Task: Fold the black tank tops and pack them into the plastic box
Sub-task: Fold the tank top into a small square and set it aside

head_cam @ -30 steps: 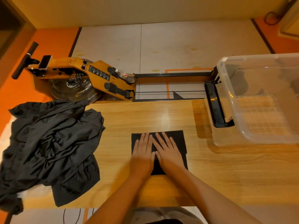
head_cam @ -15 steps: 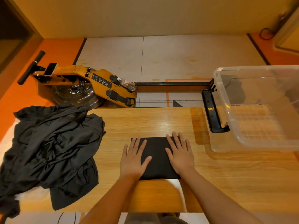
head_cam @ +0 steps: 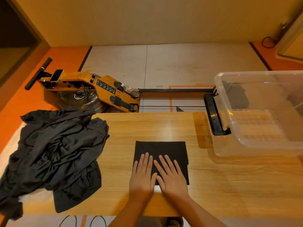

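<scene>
A folded black tank top [head_cam: 161,150] lies as a flat rectangle in the middle of the wooden table [head_cam: 147,126]. My left hand [head_cam: 142,175] and my right hand [head_cam: 171,174] lie side by side on its near half, fingers straight, pressing it flat. A heap of unfolded black tank tops [head_cam: 54,153] covers the table's left end and hangs over its edges. The clear plastic box [head_cam: 229,145] stands at the right end with a black handle on its left side. Through its far wall a dark shape shows, and I cannot tell whether that lies inside.
Behind the table an orange rowing machine [head_cam: 101,90] lies on the floor with a plastic bottle on it, its rail running right toward the box. Black cables show under the table's near edge. Bare wood separates the folded top from the box.
My hands pressed together on the folded top, slid apart to its left and right edges, and have come back together on its near half. The view has tilted a little.
</scene>
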The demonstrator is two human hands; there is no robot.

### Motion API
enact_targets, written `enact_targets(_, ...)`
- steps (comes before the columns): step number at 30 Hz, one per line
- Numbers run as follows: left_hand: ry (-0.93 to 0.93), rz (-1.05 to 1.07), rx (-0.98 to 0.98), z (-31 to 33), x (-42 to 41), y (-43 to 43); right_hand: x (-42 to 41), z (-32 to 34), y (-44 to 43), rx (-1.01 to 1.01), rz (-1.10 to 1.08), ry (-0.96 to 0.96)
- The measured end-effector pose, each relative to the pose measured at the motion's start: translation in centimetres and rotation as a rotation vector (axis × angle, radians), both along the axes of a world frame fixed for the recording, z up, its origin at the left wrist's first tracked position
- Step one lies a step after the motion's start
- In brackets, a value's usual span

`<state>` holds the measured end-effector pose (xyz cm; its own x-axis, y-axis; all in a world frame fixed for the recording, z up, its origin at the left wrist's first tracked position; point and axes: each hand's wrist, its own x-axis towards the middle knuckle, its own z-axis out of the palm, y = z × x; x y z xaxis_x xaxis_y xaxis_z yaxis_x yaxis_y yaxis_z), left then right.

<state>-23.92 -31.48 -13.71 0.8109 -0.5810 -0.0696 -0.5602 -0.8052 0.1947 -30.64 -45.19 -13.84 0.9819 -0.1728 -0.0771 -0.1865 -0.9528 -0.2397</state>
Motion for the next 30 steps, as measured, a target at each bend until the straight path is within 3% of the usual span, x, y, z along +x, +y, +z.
enact_targets(14,-0.027,-0.077,0.041,0.6,0.4,0.8,-3.8,0.6,-2.8,-0.041,-0.109,0.035)
enact_targets(21,-0.148,-0.364,0.164,1.7,6.5,2.3,-5.7,1.5,1.7,0.040,-0.132,0.090)
enact_targets(27,-0.087,0.059,-0.020,2.5,2.2,-0.5,-3.2,3.0,2.1,-0.025,-0.040,-0.106)
enact_targets(30,-0.027,0.083,-0.055,1.4,-1.4,-1.1,-0.8,2.9,1.0,-0.028,0.000,-0.093)
